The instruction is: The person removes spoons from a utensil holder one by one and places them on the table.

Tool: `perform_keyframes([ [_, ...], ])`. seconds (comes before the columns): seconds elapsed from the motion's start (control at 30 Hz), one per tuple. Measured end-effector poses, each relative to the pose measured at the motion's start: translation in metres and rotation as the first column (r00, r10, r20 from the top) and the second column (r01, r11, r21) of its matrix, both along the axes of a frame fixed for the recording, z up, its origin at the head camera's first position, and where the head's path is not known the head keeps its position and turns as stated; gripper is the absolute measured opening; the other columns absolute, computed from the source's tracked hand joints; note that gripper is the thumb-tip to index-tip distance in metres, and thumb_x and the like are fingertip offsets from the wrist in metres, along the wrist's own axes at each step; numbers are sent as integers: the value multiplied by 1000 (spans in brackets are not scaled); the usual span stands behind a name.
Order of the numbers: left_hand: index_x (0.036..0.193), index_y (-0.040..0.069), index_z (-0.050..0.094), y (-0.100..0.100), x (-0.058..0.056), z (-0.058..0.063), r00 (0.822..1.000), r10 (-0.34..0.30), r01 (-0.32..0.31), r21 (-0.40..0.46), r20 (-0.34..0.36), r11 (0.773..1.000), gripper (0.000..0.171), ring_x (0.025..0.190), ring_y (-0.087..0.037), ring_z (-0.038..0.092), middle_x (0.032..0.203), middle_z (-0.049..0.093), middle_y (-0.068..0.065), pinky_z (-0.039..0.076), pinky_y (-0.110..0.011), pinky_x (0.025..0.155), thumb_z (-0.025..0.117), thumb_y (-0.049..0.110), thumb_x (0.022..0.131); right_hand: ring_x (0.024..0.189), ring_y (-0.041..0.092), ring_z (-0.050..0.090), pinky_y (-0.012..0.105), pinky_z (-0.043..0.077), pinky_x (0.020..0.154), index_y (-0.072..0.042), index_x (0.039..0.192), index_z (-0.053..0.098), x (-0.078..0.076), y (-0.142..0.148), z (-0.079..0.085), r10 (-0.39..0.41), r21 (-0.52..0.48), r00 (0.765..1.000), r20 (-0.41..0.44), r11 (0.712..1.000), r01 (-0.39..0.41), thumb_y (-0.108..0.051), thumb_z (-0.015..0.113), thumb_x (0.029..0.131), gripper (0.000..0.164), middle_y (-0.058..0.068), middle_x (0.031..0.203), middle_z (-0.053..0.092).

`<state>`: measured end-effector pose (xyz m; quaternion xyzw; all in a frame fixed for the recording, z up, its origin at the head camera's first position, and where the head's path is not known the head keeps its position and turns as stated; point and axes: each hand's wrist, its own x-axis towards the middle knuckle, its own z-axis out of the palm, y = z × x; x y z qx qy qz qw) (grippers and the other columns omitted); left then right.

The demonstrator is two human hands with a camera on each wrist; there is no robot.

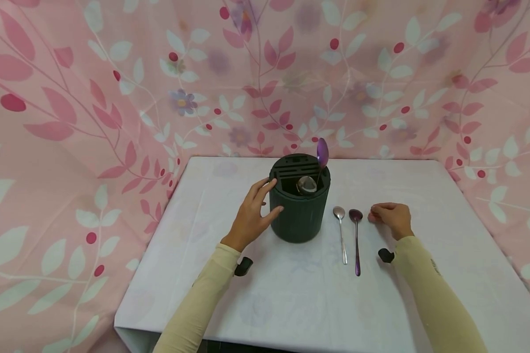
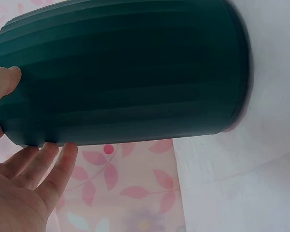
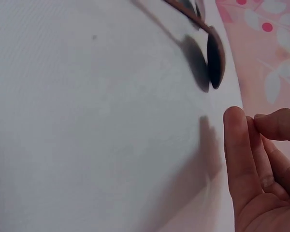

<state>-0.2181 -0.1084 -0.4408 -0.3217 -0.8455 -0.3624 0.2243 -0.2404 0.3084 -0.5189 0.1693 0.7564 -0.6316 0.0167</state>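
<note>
A dark green utensil holder point(image 1: 298, 220), with a slotted section at the back of its top, stands upright on the table. My left hand point(image 1: 250, 215) touches its left side near the rim with spread, fairly straight fingers; in the left wrist view the thumb point(image 2: 7, 81) lies against the ribbed wall. Inside the holder stand a purple spoon point(image 1: 322, 153), bowl up, and a silver round-bowled utensil point(image 1: 306, 185). On the cloth to its right lie a silver spoon point(image 1: 339, 213) and a dark purple spoon point(image 1: 356, 215). Beside these my right hand point(image 1: 392, 218) hovers, loosely curled and holding nothing.
White cloth covers the table point(image 1: 229, 294). A pink floral curtain point(image 1: 256, 73) hangs behind and along both sides. Dark wrist-worn cameras point(image 1: 243, 266) sit at both cuffs.
</note>
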Motion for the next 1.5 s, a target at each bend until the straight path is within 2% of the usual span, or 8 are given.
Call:
perform_keyframes([
  [0.23,150,12,38,-1,1,1,1000,5,-5,1,7,1000,74,128,-22,46,150,36,-12,55,-39,86,76,24,87,71,14,72,32,57,75,19,119,56,-5,-10,22,-90,-126,985,-146,989,72,-7,69,90,40,2,80,71],
  [0.47,150,12,38,-2,2,3,1000,12,-12,-1,9,1000,74,128,-22,45,150,36,-13,55,-37,86,76,24,87,77,17,72,28,57,73,12,115,62,-14,-31,53,-145,-220,956,-253,971,89,-10,73,87,36,7,88,71],
  [0.6,150,11,38,-3,2,2,1000,15,-15,-3,16,1000,74,128,-22,46,150,35,-13,55,-39,85,76,24,87,82,23,72,32,56,77,9,110,66,-17,-47,72,-132,-339,919,-372,941,-2,-5,74,86,29,14,93,70],
  [0.7,150,11,38,-3,2,3,1000,19,-19,-4,16,1000,74,128,-22,46,150,35,-12,55,-38,86,75,24,88,83,27,71,37,55,79,13,108,66,-20,-61,88,-100,-401,873,-477,909,-115,1,72,85,27,20,94,70],
  [0.8,150,11,38,-4,2,3,1000,20,-20,-3,15,1000,73,128,-22,46,150,35,-12,55,-38,86,75,25,88,85,29,71,39,54,81,16,110,64,-20,-75,105,-39,-396,834,-550,892,-219,2,71,86,29,24,97,69],
  [0.97,150,12,37,-3,1,1,999,25,-25,-11,19,1000,74,127,-21,46,150,35,-12,55,-35,86,75,26,88,92,31,70,40,53,84,16,114,63,-21,-96,130,84,-337,802,-591,878,-340,2,69,88,31,27,104,68],
  [1.17,151,13,36,-2,2,0,1000,15,-15,-7,26,1000,74,128,-21,46,150,35,-11,55,-36,87,75,25,88,98,29,69,37,53,87,12,120,62,-23,-111,147,195,-253,792,-578,880,-402,-3,68,90,34,24,111,67],
  [1.5,151,13,36,-1,3,1,1000,-7,7,11,26,1000,75,128,-21,46,150,35,-11,55,-39,85,75,23,88,100,24,68,35,50,92,14,127,56,-25,-119,152,249,-315,808,-534,828,-463,-3,65,92,40,17,118,63],
])
